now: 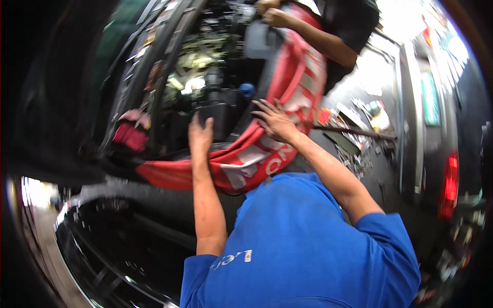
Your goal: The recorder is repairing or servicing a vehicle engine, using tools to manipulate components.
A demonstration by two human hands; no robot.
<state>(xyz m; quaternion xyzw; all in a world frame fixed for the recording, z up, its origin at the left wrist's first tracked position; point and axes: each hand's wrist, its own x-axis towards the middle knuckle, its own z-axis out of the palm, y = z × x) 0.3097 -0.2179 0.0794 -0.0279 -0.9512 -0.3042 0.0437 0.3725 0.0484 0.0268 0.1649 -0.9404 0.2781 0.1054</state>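
I lean over a car's open engine bay, whose edge is draped with a red protective cover bearing white lettering. My left hand reaches across the cover beside a black plastic part, fingers pointing into the bay and apart. Whether it touches that part I cannot tell. Spread over the cover's inner edge is my right hand, with nothing in its grip. A round blue cap sits just beyond its fingertips. Motion blurs the engine parts.
A co-worker in black stands at the far right of the bay, hands over its edge. Pinkish-red cloth lies at the bay's left. Scattered tools are on the right. A black car stands at lower left, a red tail light far right.
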